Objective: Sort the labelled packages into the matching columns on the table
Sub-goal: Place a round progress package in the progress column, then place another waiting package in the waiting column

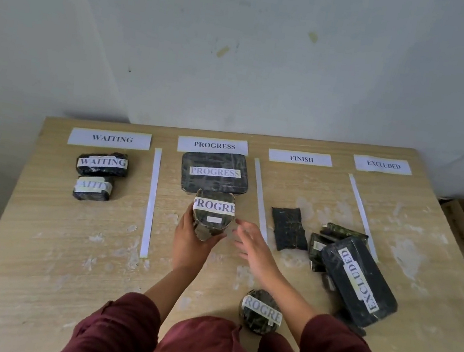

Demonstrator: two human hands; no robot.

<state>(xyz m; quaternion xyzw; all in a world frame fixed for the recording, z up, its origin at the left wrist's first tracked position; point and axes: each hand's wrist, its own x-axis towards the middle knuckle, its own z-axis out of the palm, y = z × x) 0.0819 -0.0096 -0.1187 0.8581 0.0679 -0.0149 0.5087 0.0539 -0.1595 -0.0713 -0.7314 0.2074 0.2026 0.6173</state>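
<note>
Head view looks down on a wooden table (35, 236) with four paper headers along its far edge: WAITING (110, 138), PROGRESS (213, 145), FINISH (301, 158) and EXCLUDED (383, 164), with white paper strips marking the columns between them.

At frame centre, the left hand (190, 237) grips a small dark package labelled PROGRESS (213, 212). The fingers curl around its left side and the thumb presses its lower front, so the package sits in the closed grasp with its label facing the camera. It stands in the PROGRESS column, touching or just in front of a larger flat PROGRESS package (215, 172) that lies below the header.

The right hand (252, 243) hovers just right of the held package, fingers spread open and holding nothing, blurred at the tips.

In the upper-left column, two WAITING packages (102, 163) lie one in front of the other. At centre right, an unlabelled dark package (289, 229) lies in the FINISH column, beside a loose pile topped by a large EXCLUDED package (358, 280). Near the bottom of the frame, between the maroon sleeves (123, 331), sits another round package (261, 311) whose label reads ROGRE.
</note>
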